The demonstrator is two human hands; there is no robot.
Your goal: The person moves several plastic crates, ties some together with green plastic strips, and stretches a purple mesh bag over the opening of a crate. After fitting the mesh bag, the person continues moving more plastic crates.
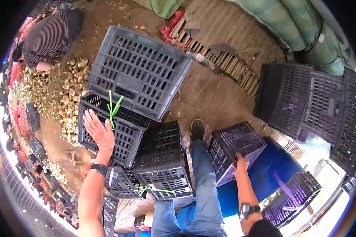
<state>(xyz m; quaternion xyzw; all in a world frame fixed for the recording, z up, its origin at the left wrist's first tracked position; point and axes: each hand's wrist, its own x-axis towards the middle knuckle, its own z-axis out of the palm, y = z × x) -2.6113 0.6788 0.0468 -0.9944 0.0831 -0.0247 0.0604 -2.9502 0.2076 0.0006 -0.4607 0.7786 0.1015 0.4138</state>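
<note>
**Crate handling, stack by the garlic heap**

Black slatted plastic crate [110, 132], tied with green twine [114, 108], is sitting in the stack on the dirt floor. Left hand [99, 132] is pressing flat on its rim, fingers spread, gripping nothing. Right hand [241, 161] is clasping the rim of a second dark crate [235, 148]. Crates are looking light, rigid; rims or handle slots seem best for gripping. Another person [51, 37] is crouching by the garlic heap [73, 91].
</note>
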